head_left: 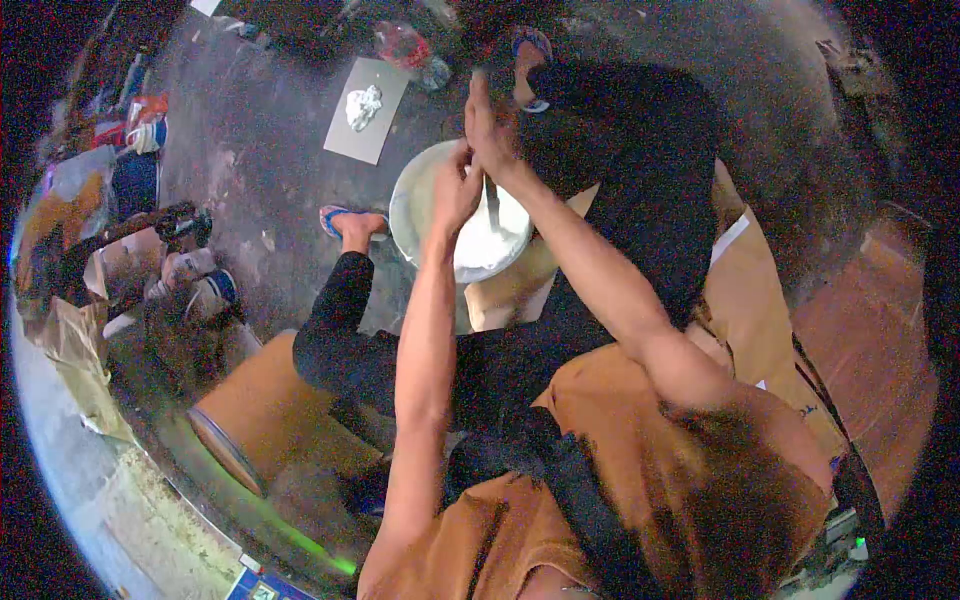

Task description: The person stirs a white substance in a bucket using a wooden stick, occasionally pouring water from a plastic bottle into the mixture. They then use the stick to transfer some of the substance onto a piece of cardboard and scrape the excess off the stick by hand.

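A round white bucket [410, 243] stands in front of me, holding a smooth white paste [490, 245]. A narrow grey stick [492, 205] dips into the paste, its upper end between my hands. My left hand [457, 188] is over the bucket with bent fingers, and seems closed on the stick. My right hand [490, 130] presses close against it near the far rim, fingers stretched out straight and pointing away from me. Exactly where each palm meets the stick is hidden.
On the floor beyond lies a flat board [352, 135] bearing a white lump [364, 106]. A red and clear plastic bag [402, 45] sits near it. Cardboard [750, 270] lies at my right, a large brown cylinder [270, 410] at my left. Sandalled feet [355, 222] flank the bucket.
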